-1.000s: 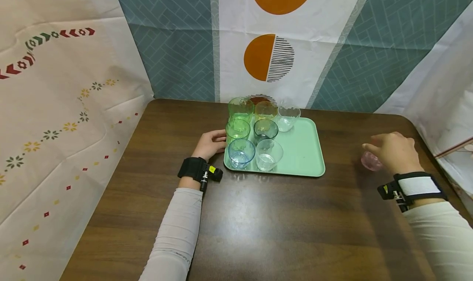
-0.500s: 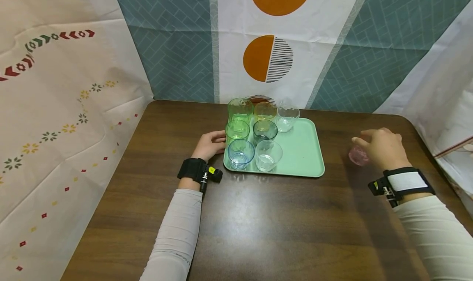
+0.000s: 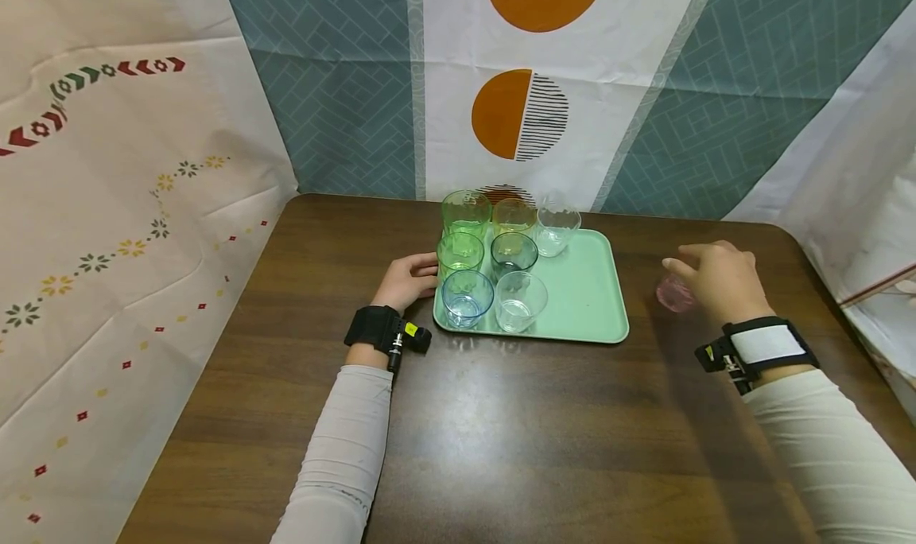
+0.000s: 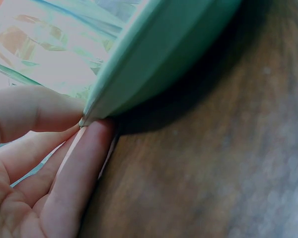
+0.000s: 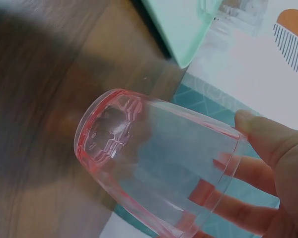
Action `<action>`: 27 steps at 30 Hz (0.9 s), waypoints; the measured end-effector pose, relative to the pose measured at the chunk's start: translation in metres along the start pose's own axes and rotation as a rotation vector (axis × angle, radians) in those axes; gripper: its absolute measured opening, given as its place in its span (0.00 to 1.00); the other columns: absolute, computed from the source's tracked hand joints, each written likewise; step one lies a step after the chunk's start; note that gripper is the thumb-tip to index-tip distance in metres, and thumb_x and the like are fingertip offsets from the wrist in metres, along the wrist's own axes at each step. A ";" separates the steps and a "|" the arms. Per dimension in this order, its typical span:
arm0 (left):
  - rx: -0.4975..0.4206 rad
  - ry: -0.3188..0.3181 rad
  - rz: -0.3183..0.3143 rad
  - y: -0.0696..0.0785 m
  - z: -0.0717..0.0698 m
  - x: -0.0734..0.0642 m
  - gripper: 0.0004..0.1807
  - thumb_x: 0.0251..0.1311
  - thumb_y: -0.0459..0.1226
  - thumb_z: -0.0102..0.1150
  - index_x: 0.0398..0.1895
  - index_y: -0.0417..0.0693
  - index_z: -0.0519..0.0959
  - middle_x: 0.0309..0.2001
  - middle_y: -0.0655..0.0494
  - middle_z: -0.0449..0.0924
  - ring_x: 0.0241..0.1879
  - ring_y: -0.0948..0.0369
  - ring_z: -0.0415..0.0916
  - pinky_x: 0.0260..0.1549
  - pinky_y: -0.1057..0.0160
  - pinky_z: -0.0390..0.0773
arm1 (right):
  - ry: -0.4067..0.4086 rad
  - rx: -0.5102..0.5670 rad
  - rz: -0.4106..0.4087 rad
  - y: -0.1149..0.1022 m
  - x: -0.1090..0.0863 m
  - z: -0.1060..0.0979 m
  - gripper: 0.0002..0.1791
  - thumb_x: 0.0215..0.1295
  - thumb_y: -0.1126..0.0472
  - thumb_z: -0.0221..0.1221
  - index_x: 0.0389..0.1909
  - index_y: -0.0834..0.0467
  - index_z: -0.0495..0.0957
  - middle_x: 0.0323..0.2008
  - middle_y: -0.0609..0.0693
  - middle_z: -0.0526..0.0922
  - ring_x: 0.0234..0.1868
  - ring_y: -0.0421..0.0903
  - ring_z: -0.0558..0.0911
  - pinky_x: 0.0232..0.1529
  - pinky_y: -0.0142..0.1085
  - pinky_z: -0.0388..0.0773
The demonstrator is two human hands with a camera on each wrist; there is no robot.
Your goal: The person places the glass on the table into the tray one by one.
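Observation:
My left hand pinches the left rim of a light green tray. In the left wrist view the thumb lies on the tray's rim and a finger is under it. At the right, my right hand holds a pink-tinted clear drinking glass by its rim. In the right wrist view this pink glass is tilted, its base away from the palm, with thumb and fingers around the mouth. Glasses on the tray include a blue one, a clear one and a dark grey one.
Two green glasses line the tray's left side. A yellow glass and another clear glass stand along its back. The brown wooden table meets a patterned cloth behind and white cloths at the sides.
My right hand has moved left toward the tray, carrying the pink glass. My left hand and the tray have stayed in place.

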State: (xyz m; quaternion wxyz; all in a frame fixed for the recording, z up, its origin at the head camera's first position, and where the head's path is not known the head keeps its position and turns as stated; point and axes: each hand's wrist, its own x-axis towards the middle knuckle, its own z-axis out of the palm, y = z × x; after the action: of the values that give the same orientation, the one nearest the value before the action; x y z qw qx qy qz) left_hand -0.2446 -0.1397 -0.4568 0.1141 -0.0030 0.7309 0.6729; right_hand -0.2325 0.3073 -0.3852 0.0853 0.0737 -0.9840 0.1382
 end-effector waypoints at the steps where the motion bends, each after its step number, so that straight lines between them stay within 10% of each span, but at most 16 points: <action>1: 0.001 0.003 0.000 -0.001 0.000 0.000 0.27 0.60 0.24 0.57 0.64 0.38 0.69 0.61 0.38 0.72 0.59 0.49 0.71 0.55 0.48 0.78 | 0.000 0.004 -0.002 -0.002 0.001 0.001 0.28 0.68 0.50 0.55 0.50 0.75 0.76 0.46 0.77 0.78 0.52 0.73 0.69 0.46 0.68 0.59; 11: 0.030 0.022 0.027 -0.024 -0.001 0.014 0.27 0.62 0.27 0.57 0.65 0.43 0.69 0.61 0.42 0.73 0.58 0.53 0.73 0.53 0.52 0.80 | -0.009 0.024 -0.042 -0.021 0.010 0.009 0.27 0.68 0.52 0.56 0.51 0.74 0.76 0.47 0.75 0.79 0.53 0.73 0.69 0.45 0.69 0.59; 27: 0.012 0.000 -0.004 0.002 0.000 0.000 0.27 0.61 0.25 0.56 0.66 0.39 0.68 0.62 0.38 0.71 0.59 0.49 0.71 0.56 0.49 0.77 | 0.008 0.028 -0.097 -0.047 0.024 0.020 0.25 0.67 0.54 0.58 0.52 0.73 0.76 0.47 0.74 0.79 0.53 0.70 0.70 0.46 0.69 0.60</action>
State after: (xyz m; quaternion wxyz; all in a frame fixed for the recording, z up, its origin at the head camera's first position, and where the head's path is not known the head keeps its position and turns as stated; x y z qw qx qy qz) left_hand -0.2445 -0.1391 -0.4552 0.1156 -0.0037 0.7350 0.6682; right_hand -0.2508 0.2540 -0.3871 0.0949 0.1218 -0.9769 0.1479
